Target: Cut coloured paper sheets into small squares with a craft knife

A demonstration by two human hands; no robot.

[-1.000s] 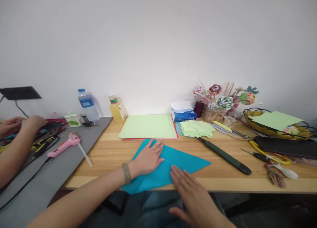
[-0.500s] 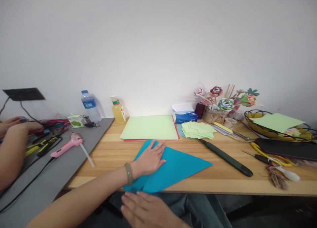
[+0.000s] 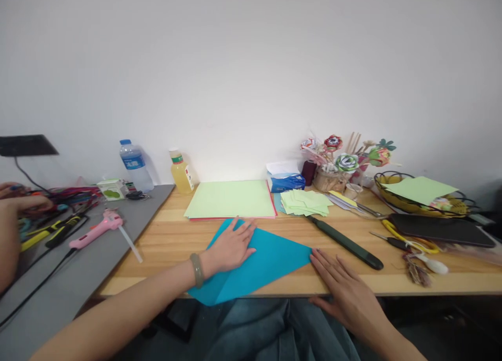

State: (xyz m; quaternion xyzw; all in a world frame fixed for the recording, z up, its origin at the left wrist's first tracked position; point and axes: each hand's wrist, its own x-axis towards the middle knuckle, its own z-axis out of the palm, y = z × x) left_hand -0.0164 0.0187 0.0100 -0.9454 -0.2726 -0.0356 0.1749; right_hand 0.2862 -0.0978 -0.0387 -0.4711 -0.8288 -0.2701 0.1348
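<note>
A folded sheet of blue paper [image 3: 270,259] lies at the table's front edge, its narrow point toward the right and its lower left corner jutting over the edge. My left hand [image 3: 231,248] rests flat on its left half with fingers spread, a bracelet [image 3: 196,270] on the wrist. At the paper's right tip is my right hand [image 3: 343,288], fingers stretched out and fingertips touching the tip. Part of the paper is hidden under the left hand.
Behind the paper lies a stack of green sheets [image 3: 231,199]. Small green pieces [image 3: 305,202] and a dark green cutter [image 3: 347,242] are to the right. Another person's hand [image 3: 35,204] is among tools at the left, near a pink glue gun [image 3: 98,230].
My right hand has moved from below the paper's lower left corner to its right tip. My left hand stays pressed on the paper. The whole view has shifted slightly.
</note>
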